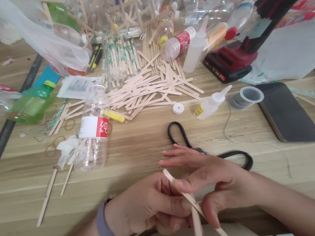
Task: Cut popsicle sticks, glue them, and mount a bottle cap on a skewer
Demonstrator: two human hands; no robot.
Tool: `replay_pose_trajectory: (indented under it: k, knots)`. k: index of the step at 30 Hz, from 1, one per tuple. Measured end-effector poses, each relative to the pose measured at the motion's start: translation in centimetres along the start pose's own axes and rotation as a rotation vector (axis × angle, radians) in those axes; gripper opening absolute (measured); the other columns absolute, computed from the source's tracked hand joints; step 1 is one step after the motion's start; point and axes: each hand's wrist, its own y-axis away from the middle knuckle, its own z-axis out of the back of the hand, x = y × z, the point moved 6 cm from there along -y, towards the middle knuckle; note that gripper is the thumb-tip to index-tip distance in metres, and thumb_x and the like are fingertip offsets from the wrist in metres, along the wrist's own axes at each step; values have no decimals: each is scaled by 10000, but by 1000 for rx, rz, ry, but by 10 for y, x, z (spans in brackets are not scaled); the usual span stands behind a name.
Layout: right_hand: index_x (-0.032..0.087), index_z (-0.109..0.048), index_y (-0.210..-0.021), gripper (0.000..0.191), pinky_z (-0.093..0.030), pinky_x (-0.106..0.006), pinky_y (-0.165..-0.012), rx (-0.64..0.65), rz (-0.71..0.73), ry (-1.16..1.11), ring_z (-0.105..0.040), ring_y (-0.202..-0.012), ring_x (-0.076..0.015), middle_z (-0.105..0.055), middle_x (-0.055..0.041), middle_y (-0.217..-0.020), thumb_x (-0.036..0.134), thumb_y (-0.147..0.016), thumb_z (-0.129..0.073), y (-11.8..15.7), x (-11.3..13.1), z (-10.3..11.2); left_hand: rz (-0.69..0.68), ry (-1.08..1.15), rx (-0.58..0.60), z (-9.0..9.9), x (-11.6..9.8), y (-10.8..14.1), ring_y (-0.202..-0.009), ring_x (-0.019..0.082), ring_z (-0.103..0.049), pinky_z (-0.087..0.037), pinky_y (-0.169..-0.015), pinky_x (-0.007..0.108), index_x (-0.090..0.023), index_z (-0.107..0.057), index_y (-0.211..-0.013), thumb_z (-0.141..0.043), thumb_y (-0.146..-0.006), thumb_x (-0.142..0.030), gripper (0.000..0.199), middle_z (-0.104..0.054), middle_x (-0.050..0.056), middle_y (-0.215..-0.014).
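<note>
Two flat wooden craft sticks meet near the table's front edge, between my hands. The slanted craft stick (191,199) lies across the top of an upright craft stick (197,230). My left hand (158,202), with a purple band at the wrist, pinches them around the crossing. On the slanted one, my right hand (220,181) presses a finger near its upper part and the thumb lower down, its other fingers stretched out. Just beyond the right hand lie black-handled scissors (179,132), partly covered by it.
Loose craft sticks (147,90) are heaped mid-table. Around them are a clear plastic bottle (92,139), a small glue bottle (210,104), a thread spool (245,98), a phone (289,112) and a cordless power tool (231,59). Several more bottles crowd the back.
</note>
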Motion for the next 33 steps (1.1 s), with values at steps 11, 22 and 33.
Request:
replay_pose_trajectory:
  k: [11, 22, 33]
  knots:
    - [449, -492, -1371, 708, -200, -550, -1167, 0, 17, 11, -423, -1388, -266, -549, -53, -1441, 348, -749, -815, -1, 1, 0, 10, 7, -1, -2, -2, 0, -358, 33, -248, -80, -366, 234, -136, -669, -687, -830, -649, -472, 374, -425, -59, -460]
    - [447, -492, -1370, 729, -202, -562, -1162, -9, 15, -5, -434, -1379, -277, -550, -63, -1438, 361, -728, -825, 1, -2, -1, -6, -30, -41, -3, -4, 0, -356, 39, -280, -97, -370, 240, -135, -667, -681, -826, -634, -501, 402, -446, -52, -463]
    - [453, -479, -1378, 743, -198, -557, -1167, -3, 28, -9, -437, -1378, -268, -546, -61, -1442, 347, -730, -827, 1, -2, -1, 15, -25, -44, -3, -4, 0, -363, 29, -276, -94, -374, 222, -128, -674, -678, -817, -649, -443, 348, -488, -36, -486]
